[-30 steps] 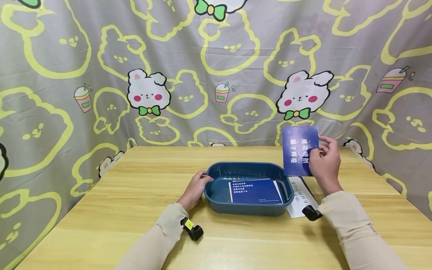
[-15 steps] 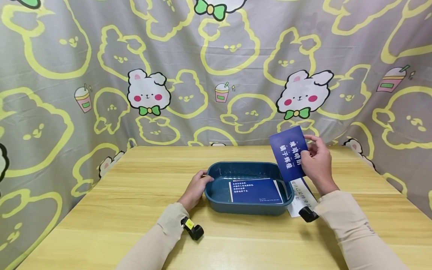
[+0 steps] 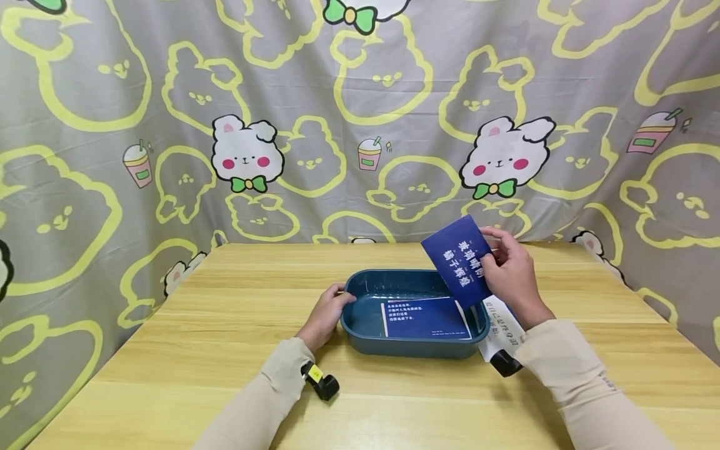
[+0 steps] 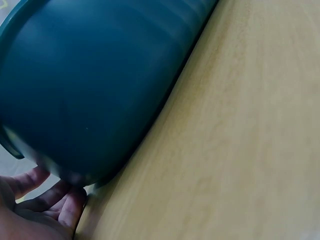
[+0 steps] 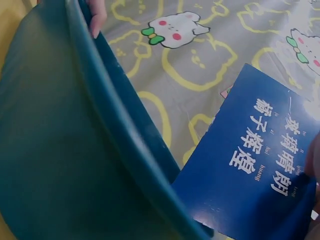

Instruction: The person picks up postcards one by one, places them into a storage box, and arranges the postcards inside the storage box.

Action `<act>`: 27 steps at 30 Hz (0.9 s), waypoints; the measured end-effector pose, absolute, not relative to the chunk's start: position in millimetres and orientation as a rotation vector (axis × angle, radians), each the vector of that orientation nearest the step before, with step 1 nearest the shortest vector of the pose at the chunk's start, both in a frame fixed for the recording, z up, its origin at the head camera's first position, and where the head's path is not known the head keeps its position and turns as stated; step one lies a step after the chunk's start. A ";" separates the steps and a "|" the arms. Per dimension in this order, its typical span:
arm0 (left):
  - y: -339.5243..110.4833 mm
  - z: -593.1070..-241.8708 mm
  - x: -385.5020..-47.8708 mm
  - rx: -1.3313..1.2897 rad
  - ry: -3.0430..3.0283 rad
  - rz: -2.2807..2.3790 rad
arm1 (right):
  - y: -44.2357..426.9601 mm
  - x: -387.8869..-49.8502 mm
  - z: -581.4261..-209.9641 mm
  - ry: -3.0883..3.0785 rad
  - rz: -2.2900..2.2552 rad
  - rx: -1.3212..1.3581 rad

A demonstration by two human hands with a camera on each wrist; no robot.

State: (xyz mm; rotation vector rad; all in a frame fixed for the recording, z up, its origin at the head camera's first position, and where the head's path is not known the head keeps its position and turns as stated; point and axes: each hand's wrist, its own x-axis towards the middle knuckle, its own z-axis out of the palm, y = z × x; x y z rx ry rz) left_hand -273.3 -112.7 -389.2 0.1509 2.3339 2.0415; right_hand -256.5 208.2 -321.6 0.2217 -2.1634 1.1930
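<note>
A dark blue card with white Chinese characters is pinched at its right edge by my right hand. It hangs tilted above the right end of a teal plastic basin. In the right wrist view, the card's lower corner lies behind the basin's rim. My left hand grips the basin's left end, thumb over the rim. Its fingers meet the outer wall in the left wrist view. Inside the basin lie a blue card and pale card edges beneath it.
A white card with dark writing lies on the wooden table right of the basin, partly hidden by the right arm. A patterned curtain hangs behind the table. Black wrist cameras sit on both sleeves.
My right hand has moved left with the blue card, from right of the basin to over its right end. The card has tilted on the way. My left hand and the basin stay put.
</note>
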 end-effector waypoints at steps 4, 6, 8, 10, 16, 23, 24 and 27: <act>-112.6 -390.5 -275.1 0.152 2.342 2.035 | 203.1 -257.3 -325.1 -2.169 1.165 0.269; -112.6 -390.4 -275.4 0.147 2.340 2.035 | 200.4 -257.7 -327.1 -2.171 1.160 0.285; -112.7 -390.3 -275.3 0.148 2.340 2.035 | 198.1 -258.0 -328.9 -2.172 1.166 0.300; -112.7 -389.9 -274.8 0.149 2.338 2.034 | 196.2 -258.8 -330.9 -2.180 1.164 0.309; -112.9 -388.7 -274.1 0.149 2.331 2.035 | 191.7 -260.0 -335.6 -2.197 1.150 0.365; -113.2 -389.1 -274.2 0.154 2.330 2.037 | 184.9 -260.1 -339.6 -2.204 1.088 0.437; -113.2 -388.9 -273.9 0.154 2.331 2.037 | 183.7 -260.0 -340.4 -2.206 1.078 0.447; -113.0 -388.4 -273.5 0.159 2.332 2.039 | 180.4 -259.6 -343.1 -2.206 1.062 0.481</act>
